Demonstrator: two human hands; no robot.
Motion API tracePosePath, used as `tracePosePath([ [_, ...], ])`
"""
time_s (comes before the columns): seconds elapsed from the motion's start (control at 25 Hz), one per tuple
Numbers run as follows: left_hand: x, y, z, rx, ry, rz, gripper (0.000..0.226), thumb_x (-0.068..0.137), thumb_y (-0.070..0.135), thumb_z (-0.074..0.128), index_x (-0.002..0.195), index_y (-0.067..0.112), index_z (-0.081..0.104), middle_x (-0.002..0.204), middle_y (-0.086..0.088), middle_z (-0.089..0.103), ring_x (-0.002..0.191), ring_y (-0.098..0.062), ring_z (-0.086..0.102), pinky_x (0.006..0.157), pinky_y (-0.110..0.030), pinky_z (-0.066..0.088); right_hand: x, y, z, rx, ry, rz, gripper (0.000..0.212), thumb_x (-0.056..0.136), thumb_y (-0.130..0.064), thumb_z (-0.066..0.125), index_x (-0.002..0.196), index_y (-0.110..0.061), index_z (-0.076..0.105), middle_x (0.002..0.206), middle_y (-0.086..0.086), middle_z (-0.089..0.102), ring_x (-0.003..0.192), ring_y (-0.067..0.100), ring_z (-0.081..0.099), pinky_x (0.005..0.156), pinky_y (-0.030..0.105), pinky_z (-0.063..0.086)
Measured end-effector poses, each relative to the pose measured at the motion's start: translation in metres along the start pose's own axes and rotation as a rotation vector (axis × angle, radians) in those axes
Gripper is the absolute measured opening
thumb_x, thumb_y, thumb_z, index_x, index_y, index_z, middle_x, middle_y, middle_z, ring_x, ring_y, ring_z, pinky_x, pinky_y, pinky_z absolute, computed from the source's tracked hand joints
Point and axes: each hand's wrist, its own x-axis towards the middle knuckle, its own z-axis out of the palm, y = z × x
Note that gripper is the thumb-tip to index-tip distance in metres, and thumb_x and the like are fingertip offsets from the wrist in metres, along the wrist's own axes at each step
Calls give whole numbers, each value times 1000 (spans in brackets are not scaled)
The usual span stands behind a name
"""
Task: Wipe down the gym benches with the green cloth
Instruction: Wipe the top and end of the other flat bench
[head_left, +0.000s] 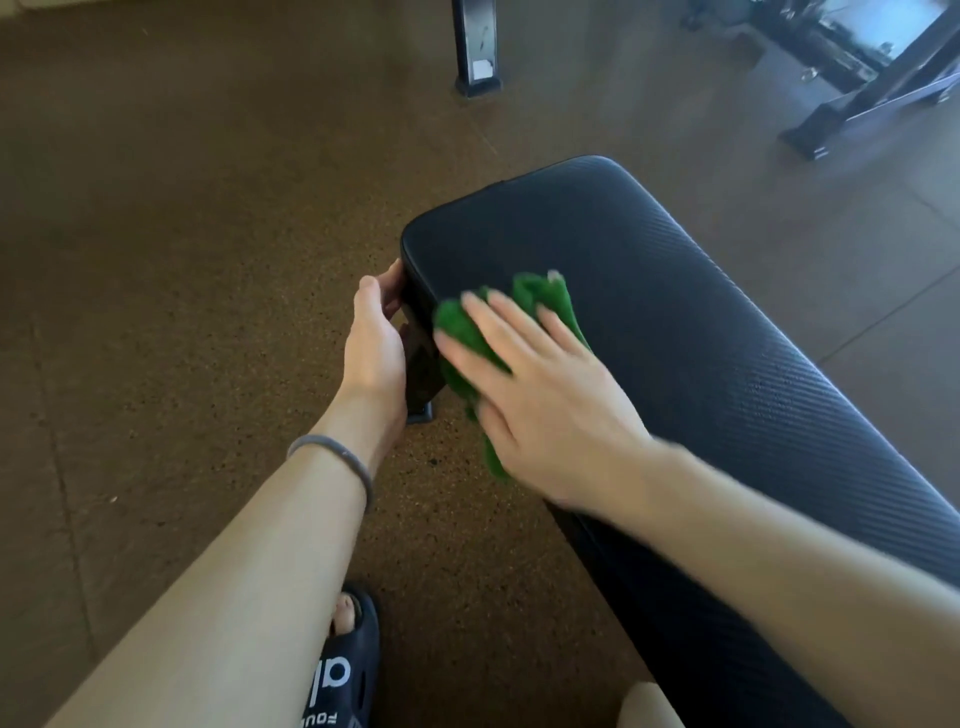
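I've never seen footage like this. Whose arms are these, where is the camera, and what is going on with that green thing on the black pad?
There is no machine here: a person wears a wide-angle camera on the head, so you look forward and down along their own two bare arms. The long black pad is a gym bench standing on a brown speckled floor. The right hand lies with straight, spread fingers on a green cloth, pressing it flat against the near end of the bench top; the hand looks blurred. The left hand, which has a grey band on its wrist, curls its fingers round the end edge of the bench. At the bottom you see the person's foot in a dark slide sandal. Dark metal frames of other gym equipment stand further back.
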Motion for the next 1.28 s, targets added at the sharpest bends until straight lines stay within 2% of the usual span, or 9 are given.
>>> tracePosePath([
  [0.04, 1, 0, -1, -21, 20, 3, 52, 109, 52, 23, 137, 35, 62, 129, 4, 70, 111, -13, 71, 80, -28, 60, 40, 6, -1, 26, 30, 20, 59, 105, -38, 32, 163, -27, 26, 171, 8, 21, 159, 27, 14, 128, 52, 17],
  [0.16, -1, -3, 13, 49, 76, -24, 54, 105, 59, 25, 141, 35, 55, 135, 0, 63, 122, -21, 62, 104, -47, 51, 131, 16, -4, 71, 29, 127, 54, 108, -46, 25, 159, -31, 36, 165, 2, 34, 156, 24, 21, 126, 50, 19],
  [0.32, 0, -7, 47, 212, 191, 108, 44, 108, 44, 27, 150, 29, 34, 155, 1, 34, 141, -27, 38, 117, -52, 33, 154, 55, 0, 101, 118, 207, 52, 105, -49, 24, 139, -32, 60, 145, -1, 56, 142, 23, 42, 119, 46, 28],
  [0.44, 1, -16, 50, 198, 208, 153, 36, 109, 41, 28, 144, 30, 35, 157, 1, 29, 142, -25, 35, 119, -51, 33, 139, 136, -6, 130, 79, 454, 51, 106, -49, 24, 148, -34, 49, 152, 5, 48, 145, 29, 39, 117, 45, 31],
  [0.52, 0, -19, 52, 211, 216, 166, 32, 109, 41, 29, 139, 31, 36, 156, 1, 30, 140, -24, 36, 118, -48, 34, 112, 173, -13, 233, -15, 663, 52, 106, -53, 22, 153, -39, 38, 151, 8, 49, 139, 35, 46, 107, 47, 37],
  [0.76, 3, -19, 56, 187, 268, 193, 31, 106, 43, 28, 133, 33, 40, 150, 4, 36, 137, -23, 40, 116, -50, 36, -12, 134, -13, 185, 32, 797, 54, 107, -50, 26, 160, -39, 22, 136, 14, 46, 120, 40, 48, 96, 50, 42],
  [0.84, 3, -21, 56, 200, 282, 186, 29, 106, 43, 28, 131, 34, 40, 149, 5, 36, 137, -23, 40, 116, -50, 36, -16, 133, -8, 122, 15, 796, 56, 107, -49, 25, 161, -35, 21, 139, 16, 44, 121, 40, 46, 97, 50, 41],
  [1.12, 0, -18, 55, 260, 256, 186, 32, 109, 42, 26, 137, 31, 37, 152, 3, 33, 137, -26, 39, 116, -50, 36, 112, 137, -9, 110, -8, 684, 61, 108, -44, 17, 163, -18, 20, 159, 23, 31, 142, 42, 34, 112, 54, 33],
  [1.28, 5, -14, 53, 196, 281, 129, 25, 103, 47, 30, 125, 39, 39, 150, -2, 39, 135, -29, 42, 115, -53, 35, 23, 44, 5, 22, 78, 272, 62, 103, -43, 23, 159, -18, 34, 164, 22, 29, 153, 40, 23, 122, 59, 22],
])
